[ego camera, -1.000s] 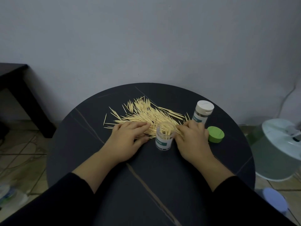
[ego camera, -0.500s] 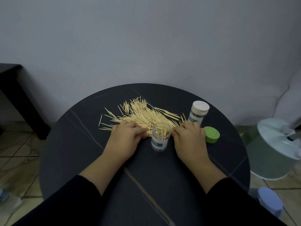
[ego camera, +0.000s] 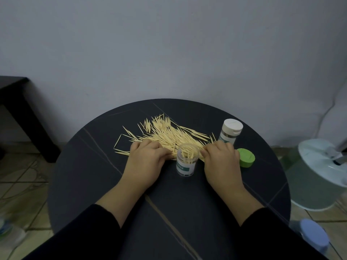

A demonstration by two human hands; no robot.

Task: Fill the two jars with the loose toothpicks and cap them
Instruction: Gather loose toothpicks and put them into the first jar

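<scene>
Uncapped jar [ego camera: 185,166] — a few toothpicks [ego camera: 188,153] inside

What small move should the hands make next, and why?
Probably gather a small bundle from the near edge of the loose toothpicks and drop it upright into the open jar. The left hand and the right hand both curl their fingers on that edge, on either side of the jar. The jar looks only partly filled, the pile is large, and the green cap lies aside.
</scene>
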